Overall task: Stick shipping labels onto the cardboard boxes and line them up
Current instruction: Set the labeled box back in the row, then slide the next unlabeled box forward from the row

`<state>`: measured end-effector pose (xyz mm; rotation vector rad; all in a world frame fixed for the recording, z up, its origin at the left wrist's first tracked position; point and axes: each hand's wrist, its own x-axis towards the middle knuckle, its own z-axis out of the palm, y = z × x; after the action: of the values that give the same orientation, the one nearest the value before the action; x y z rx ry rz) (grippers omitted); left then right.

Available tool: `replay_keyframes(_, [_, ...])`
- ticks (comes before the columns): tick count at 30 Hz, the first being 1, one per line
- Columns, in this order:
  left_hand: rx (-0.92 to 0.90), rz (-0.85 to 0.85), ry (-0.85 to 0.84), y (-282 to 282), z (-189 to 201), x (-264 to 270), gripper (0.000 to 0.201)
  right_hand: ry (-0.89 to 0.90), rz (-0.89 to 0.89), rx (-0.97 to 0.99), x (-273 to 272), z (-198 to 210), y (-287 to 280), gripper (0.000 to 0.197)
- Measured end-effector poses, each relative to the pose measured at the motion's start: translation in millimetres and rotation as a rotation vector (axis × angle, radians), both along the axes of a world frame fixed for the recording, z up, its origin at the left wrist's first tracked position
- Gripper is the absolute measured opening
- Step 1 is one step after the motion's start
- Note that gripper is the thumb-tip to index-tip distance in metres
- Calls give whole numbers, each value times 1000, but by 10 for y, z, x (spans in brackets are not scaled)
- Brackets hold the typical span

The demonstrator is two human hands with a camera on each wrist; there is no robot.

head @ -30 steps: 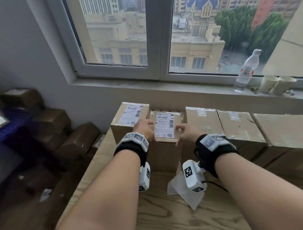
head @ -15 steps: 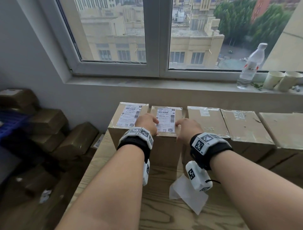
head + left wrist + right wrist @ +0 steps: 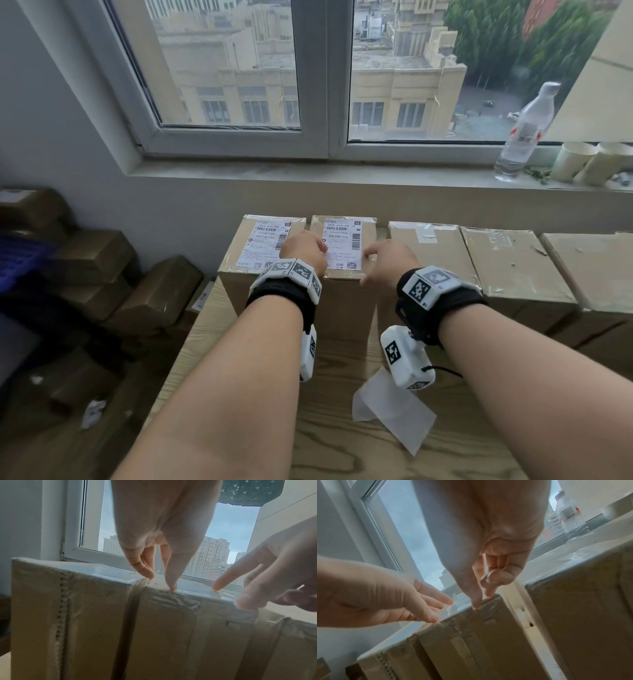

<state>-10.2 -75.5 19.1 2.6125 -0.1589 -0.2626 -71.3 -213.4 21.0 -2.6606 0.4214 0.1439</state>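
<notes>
The left hand (image 3: 303,251) rests fingertips-down on the near left part of a white printed shipping label (image 3: 342,245), its fingers (image 3: 171,582) nearly straight and gripping nothing. The right hand (image 3: 388,262) presses the label's near right corner with an extended forefinger and thumb, its other fingers (image 3: 496,577) curled into the palm; it also holds nothing. The label lies flat on top of a brown taped cardboard box (image 3: 346,301), second from the left in a row along the wall under the window. The leftmost brown box (image 3: 236,274), touching it, carries a label too. Three plain taped boxes (image 3: 507,267) stand to the right. A translucent backing sheet (image 3: 397,414) lies on the pale wooden table (image 3: 325,428).
</notes>
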Motion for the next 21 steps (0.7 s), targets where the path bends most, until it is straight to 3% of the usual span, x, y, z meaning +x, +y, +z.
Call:
replay_keyframes(2, [-22,16,-26,-49,35,-52,36,-34,-34,38,-35,29,-75,43])
replay_keyframes(7, [-35,-84,-86,-394,180,-243,37,-114,-121,25,-202,144,-407,22])
replay_keyframes(14, [-11,-209,-68,-1080,123,-415,28,-131,-235,-15,-509,192,-949,21])
replay_keyframes(21, [179,-218,-64,-1374,-137,-532,68,-120,-306,-4,-759,87,-1243,18])
